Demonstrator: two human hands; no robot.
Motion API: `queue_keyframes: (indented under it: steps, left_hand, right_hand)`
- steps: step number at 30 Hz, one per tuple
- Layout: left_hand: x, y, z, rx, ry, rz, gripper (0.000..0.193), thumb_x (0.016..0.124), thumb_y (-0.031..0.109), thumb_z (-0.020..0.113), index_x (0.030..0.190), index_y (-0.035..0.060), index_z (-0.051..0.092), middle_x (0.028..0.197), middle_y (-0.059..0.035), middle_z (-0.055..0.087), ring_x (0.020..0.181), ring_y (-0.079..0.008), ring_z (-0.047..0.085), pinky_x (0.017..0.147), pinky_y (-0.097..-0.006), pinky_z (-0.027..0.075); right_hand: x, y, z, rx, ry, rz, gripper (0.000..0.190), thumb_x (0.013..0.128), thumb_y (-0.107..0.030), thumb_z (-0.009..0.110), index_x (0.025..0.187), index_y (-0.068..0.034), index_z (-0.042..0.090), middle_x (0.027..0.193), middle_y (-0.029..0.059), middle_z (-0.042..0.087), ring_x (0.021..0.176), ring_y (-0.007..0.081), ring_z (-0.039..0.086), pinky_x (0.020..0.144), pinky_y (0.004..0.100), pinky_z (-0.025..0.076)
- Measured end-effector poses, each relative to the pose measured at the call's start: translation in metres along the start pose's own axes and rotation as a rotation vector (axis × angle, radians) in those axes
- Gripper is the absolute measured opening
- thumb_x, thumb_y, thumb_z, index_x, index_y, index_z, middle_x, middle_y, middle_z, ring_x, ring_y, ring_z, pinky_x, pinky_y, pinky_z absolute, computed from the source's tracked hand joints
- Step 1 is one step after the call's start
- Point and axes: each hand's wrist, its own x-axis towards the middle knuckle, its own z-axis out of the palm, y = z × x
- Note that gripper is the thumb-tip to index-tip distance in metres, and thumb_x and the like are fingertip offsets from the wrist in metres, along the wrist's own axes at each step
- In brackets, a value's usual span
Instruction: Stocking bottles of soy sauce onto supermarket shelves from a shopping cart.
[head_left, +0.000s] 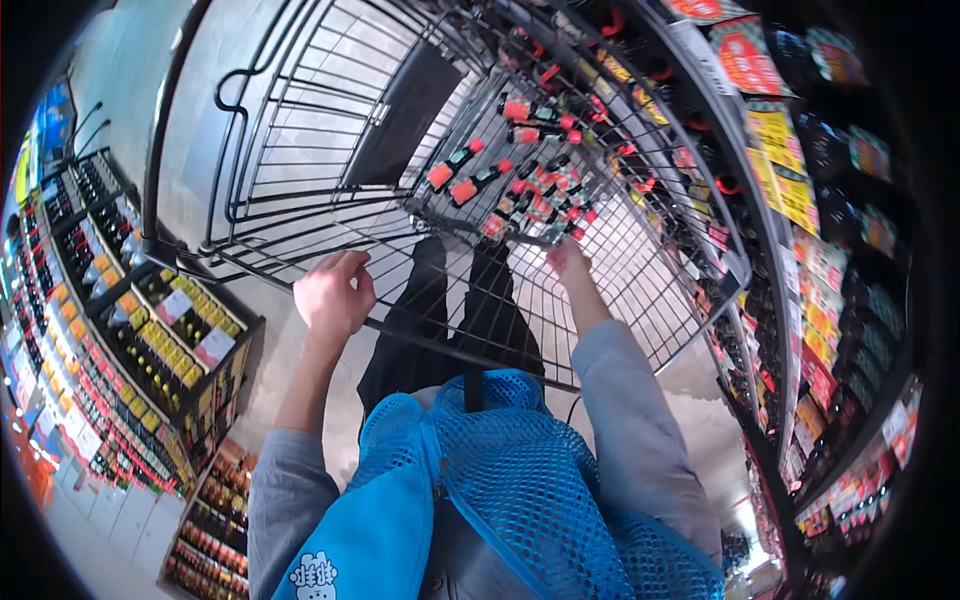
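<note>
A black wire shopping cart (517, 356) stands before me, its basket reaching away from my body. My left hand (334, 292) is over the cart's near rim with its fingers curled. The palm is hidden, so a grip on the rim cannot be confirmed. Inside the basket, my right hand (570, 259) reaches down to the near edge of a pile of dark bottles (551, 191) with red caps and red-orange labels. Its fingertips are partly hidden beside the caps. Two bottles (465, 174) lie left of the pile, and two more (536, 124) lie farther in.
Shelves of dark bottles (874, 232) with yellow and red price tags (780, 135) run close along the cart's right side. A stepped bottle display (150, 315) stands to the left across pale floor. A blue mesh vest (525, 480) hangs from my body below the cart's rim.
</note>
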Motion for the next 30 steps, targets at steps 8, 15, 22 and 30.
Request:
queue_keyframes:
  steps: [8, 15, 22, 30]
  left_hand:
    - [-0.001, 0.0, -0.002, 0.0, 0.07, 0.026, 0.013, 0.072, 0.007, 0.06, 0.081, 0.0129, 0.066, 0.078, -0.005, 0.067, 0.067, -0.0245, 0.065, 0.057, -0.0329, 0.05]
    - [0.0, 0.004, 0.001, 0.036, 0.025, -0.002, 0.013, 0.072, 0.008, 0.061, 0.082, 0.0149, 0.067, 0.078, -0.0056, 0.067, 0.07, -0.0254, 0.065, 0.06, -0.0339, 0.051]
    - [-0.001, 0.005, -0.002, 0.078, 0.023, 0.001, 0.013, 0.071, 0.011, 0.058, 0.08, 0.0138, 0.067, 0.077, -0.0063, 0.067, 0.069, -0.026, 0.064, 0.062, -0.0363, 0.051]
    - [-0.002, -0.002, -0.004, -0.097, -0.278, 0.186, 0.024, 0.074, 0.026, 0.07, 0.095, 0.0139, 0.068, 0.085, -0.0077, 0.069, 0.073, -0.0228, 0.068, 0.067, -0.0361, 0.054]
  right_hand:
    - [0.035, -0.032, 0.05, 0.126, -0.023, 0.214, 0.025, 0.083, -0.026, 0.055, 0.102, -0.008, 0.054, 0.107, 0.0091, 0.054, 0.098, 0.0256, 0.053, 0.085, 0.0402, 0.051]
    - [-0.001, -0.028, 0.053, 0.218, -0.066, 0.079, 0.028, 0.089, -0.014, 0.058, 0.111, -0.001, 0.048, 0.114, 0.0169, 0.05, 0.109, 0.0321, 0.051, 0.091, 0.0476, 0.05]
    - [-0.107, -0.053, 0.048, 0.259, 0.102, -0.269, 0.029, 0.073, -0.004, 0.07, 0.095, 0.004, 0.052, 0.084, 0.0119, 0.06, 0.071, 0.025, 0.062, 0.071, 0.0424, 0.057]
    - [-0.309, -0.109, 0.029, 0.1, -0.491, -0.671, 0.012, 0.078, -0.005, 0.068, 0.089, -0.003, 0.063, 0.086, 0.0047, 0.067, 0.077, 0.0148, 0.065, 0.072, 0.0314, 0.056]
